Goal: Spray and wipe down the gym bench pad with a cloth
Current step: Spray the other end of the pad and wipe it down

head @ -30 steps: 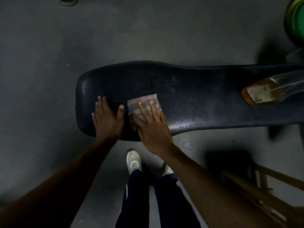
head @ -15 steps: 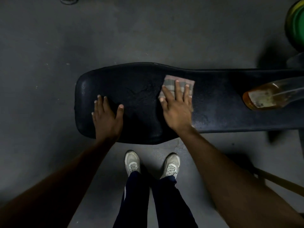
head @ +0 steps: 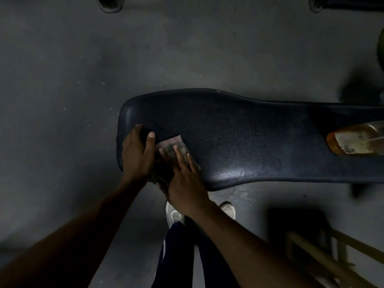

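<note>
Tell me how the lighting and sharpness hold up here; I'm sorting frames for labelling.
Head view: dim overall, a glossy highlight on the black padded bench pad near its front edge; the striped cloth under the right hand is murky; the amber spray bottle looks slightly smeared; dark shadows at lower right.

- The bench pad (head: 249, 142) looks like black vinyl with a fine pebbled grain, glossy along its near edge.
- The cloth (head: 173, 143) is soft woven fabric, matt, checked.
- The spray bottle (head: 357, 141) is clear, shiny plastic.
- The floor (head: 83, 69) is dull, rough concrete.
- The frame (head: 332, 258) looks like bare wood.
</note>
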`<state>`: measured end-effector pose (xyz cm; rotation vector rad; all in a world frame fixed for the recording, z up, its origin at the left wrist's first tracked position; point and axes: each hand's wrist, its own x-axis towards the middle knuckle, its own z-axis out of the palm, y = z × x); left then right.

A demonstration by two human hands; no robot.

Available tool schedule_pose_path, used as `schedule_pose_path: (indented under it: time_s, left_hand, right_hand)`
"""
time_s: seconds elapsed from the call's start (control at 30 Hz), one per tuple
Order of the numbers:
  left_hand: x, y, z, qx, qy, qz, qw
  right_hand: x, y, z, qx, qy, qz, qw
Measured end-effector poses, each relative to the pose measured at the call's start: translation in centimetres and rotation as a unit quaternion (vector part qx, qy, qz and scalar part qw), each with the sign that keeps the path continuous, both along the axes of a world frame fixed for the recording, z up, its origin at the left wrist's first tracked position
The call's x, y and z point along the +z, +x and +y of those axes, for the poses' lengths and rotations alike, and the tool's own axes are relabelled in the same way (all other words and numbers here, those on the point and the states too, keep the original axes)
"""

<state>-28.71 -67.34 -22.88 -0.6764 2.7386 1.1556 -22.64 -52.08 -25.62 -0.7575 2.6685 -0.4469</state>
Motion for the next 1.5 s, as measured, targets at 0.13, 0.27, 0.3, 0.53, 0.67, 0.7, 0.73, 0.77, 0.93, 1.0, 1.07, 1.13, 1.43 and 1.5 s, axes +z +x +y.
schedule_pose_path:
  time_s: [0.13,0.27,0.3,0.53,0.67,0.7,0.73,0.77,0.93,1.0,1.07,1.13,1.43,1.5]
  left_hand:
    - [-0.3,1.1,-1.0,0.008,0.028,0.008,1.000]
    - [0.3,1.8,-3.0,0.048,0.078,0.050,0.995]
    - [0.2,2.1,-3.7,0.059,0.078,0.053,0.994]
    - [0.3,3.6,-8.1,0.168,0.234,-0.022,0.957]
    - [-1.2,4.3,-10.2,0.194,0.319,-0.033,0.927]
    - [-1.4,4.4,-10.6,0.207,0.339,-0.038,0.917]
    - [-1.6,4.4,-11.1,0.223,0.357,-0.043,0.906]
    - [-1.8,4.4,-11.5,0.238,0.367,-0.042,0.899]
    - [-1.5,3.8,-12.9,0.266,0.341,-0.043,0.900]
    - [-1.2,3.3,-13.2,0.255,0.308,-0.035,0.916]
    - [-0.7,2.7,-13.2,0.219,0.260,-0.028,0.940]
    - [-0.6,2.0,-12.8,0.179,0.219,-0.018,0.959]
    - [-0.1,-2.3,-6.2,0.002,0.099,0.003,0.995]
    - [-0.2,-2.9,-4.2,-0.032,0.059,0.001,0.998]
  right_hand:
    - [-0.1,-2.4,-1.5,0.017,0.018,-0.013,1.000]
    - [0.9,-6.3,-3.4,0.016,0.019,-0.006,1.000]
    - [1.3,-7.4,-4.1,0.004,0.014,-0.014,1.000]
    - [2.0,-13.6,-10.1,-0.029,0.019,-0.047,0.998]
    - [2.0,-15.8,-13.9,-0.007,0.048,-0.051,0.998]
    - [1.8,-16.0,-14.6,0.003,0.058,-0.045,0.997]
    - [1.6,-15.9,-15.2,0.016,0.067,-0.035,0.997]
    - [1.4,-15.5,-15.6,0.033,0.074,-0.020,0.996]
    - [0.5,-10.3,-15.0,0.137,0.076,0.061,0.986]
    - [0.4,-8.1,-14.1,0.148,0.078,0.056,0.984]
    - [0.1,-6.1,-12.9,0.157,0.085,0.052,0.982]
    - [-0.1,-4.5,-11.5,0.162,0.080,0.046,0.982]
    - [0.4,-3.3,-3.7,0.047,0.064,0.058,0.995]
    - [0.5,-5.0,-2.4,0.003,0.067,0.038,0.997]
